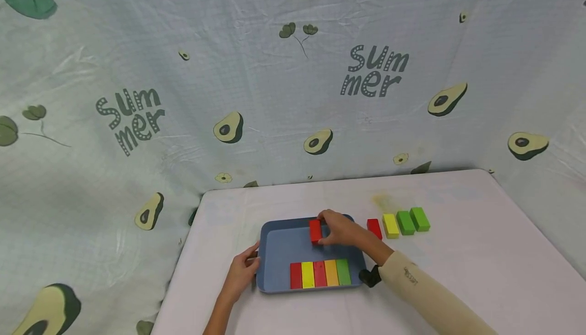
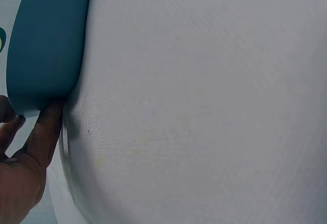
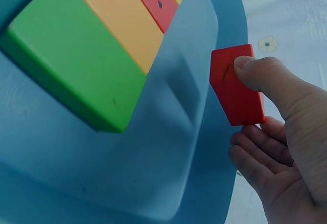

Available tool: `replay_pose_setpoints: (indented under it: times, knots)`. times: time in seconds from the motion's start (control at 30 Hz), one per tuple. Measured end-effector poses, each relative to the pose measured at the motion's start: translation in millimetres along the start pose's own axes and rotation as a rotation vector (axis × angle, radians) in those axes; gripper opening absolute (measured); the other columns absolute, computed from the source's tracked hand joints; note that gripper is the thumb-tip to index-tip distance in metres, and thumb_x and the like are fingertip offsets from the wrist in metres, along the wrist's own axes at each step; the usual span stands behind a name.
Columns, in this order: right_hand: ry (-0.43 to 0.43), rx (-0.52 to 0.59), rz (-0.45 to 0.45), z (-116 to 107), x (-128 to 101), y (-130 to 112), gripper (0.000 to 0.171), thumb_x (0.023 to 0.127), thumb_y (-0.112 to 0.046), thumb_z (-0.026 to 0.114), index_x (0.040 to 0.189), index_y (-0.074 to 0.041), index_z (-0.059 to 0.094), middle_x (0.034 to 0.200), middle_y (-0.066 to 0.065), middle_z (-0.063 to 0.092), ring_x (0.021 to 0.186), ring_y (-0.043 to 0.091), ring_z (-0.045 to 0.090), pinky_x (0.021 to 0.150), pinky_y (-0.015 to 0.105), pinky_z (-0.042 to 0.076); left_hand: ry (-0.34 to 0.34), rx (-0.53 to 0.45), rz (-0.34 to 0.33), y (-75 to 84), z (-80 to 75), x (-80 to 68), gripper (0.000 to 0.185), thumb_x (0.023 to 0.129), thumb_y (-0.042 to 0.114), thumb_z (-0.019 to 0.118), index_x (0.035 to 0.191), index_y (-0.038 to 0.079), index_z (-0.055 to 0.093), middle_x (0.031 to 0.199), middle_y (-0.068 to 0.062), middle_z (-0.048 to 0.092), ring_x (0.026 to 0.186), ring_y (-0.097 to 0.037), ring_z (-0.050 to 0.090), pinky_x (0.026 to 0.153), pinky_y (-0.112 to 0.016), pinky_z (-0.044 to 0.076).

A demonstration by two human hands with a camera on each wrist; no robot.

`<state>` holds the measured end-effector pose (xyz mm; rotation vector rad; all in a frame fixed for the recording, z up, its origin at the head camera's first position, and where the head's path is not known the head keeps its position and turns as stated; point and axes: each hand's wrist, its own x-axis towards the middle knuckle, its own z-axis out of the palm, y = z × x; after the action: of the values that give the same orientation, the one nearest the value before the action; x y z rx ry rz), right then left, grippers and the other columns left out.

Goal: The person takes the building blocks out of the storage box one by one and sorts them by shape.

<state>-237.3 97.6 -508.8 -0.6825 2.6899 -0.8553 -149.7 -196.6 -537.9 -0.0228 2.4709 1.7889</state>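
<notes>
"Well, largest first?"

"White-covered table (image 1: 480, 253), then a blue rectangular tray (image 1: 279, 253) on it. Left hand (image 1: 240, 274) lay at the tray's left edge, fingers loosely parted, tips touching; how firmly, couldn't tell."

"Smaller pieces?"

"Row of five coloured blocks (image 1: 319, 274) inside, along the near wall. Four loose blocks (image 1: 405, 222) sat on the table, right of the tray."

"And the held one?"

"Red block (image 1: 316, 232), over the tray's far part, pinched between thumb and fingers of the right hand (image 1: 341, 231). Contact with the tray, couldn't tell."

"Handling?"

"Looked light, stiff, probably painted wood; smooth, perhaps slightly slippery, hardly fragile. Ends or opposite long faces seemed the best hold."

"Pointing?"

"Long axis ran near to far, roughly parallel with the row's blocks."
</notes>
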Motion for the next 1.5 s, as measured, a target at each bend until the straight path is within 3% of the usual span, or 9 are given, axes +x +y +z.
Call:
replay_pose_setpoints:
  times: [0.17, 0.7, 0.93, 1.5]
  knots:
    - [0.001, 0.020, 0.005, -7, -2, 4, 0.063, 0.073, -0.026, 0.081, 0.123, -0.003, 0.050, 0.113, 0.005, 0.055, 0.101, 0.019, 0.052, 0.085, 0.035, 0.048, 0.015, 0.017, 0.003, -9.1, 0.3, 3.9, 0.047, 0.092, 0.001, 0.054, 0.138, -0.001, 0.045, 0.119, -0.024, 0.055, 0.098, -0.029, 0.059, 0.066, -0.030, 0.051]
    - [0.054, 0.060, 0.050, -21, -9, 15, 0.061, 0.072, -0.022, 0.082, 0.121, -0.004, 0.050, 0.110, 0.003, 0.055, 0.099, 0.018, 0.052, 0.087, 0.035, 0.047, 0.018, 0.013, 0.000, -8.4, 2.1, 2.9, 0.046, 0.092, 0.002, 0.054, 0.137, -0.003, 0.044, 0.119, -0.025, 0.055, 0.100, -0.031, 0.059, 0.068, -0.032, 0.051]
    - [0.102, 0.088, 0.051, -24, -14, 24, 0.062, 0.072, -0.019, 0.082, 0.122, -0.003, 0.050, 0.111, 0.005, 0.056, 0.100, 0.019, 0.053, 0.088, 0.037, 0.047, 0.002, 0.019, 0.002, 28.7, 1.9, -13.2, 0.044, 0.092, -0.003, 0.051, 0.135, -0.011, 0.042, 0.117, -0.031, 0.053, 0.103, -0.039, 0.056, 0.072, -0.039, 0.051]
    - [0.117, 0.113, 0.019, -35, -21, 46, 0.063, 0.073, -0.022, 0.081, 0.123, -0.001, 0.049, 0.115, 0.009, 0.056, 0.105, 0.023, 0.054, 0.089, 0.039, 0.046, 0.000, 0.013, -0.002, 32.0, 4.0, -12.6, 0.045, 0.092, -0.003, 0.050, 0.135, -0.011, 0.042, 0.118, -0.031, 0.052, 0.103, -0.040, 0.055, 0.072, -0.039, 0.051]
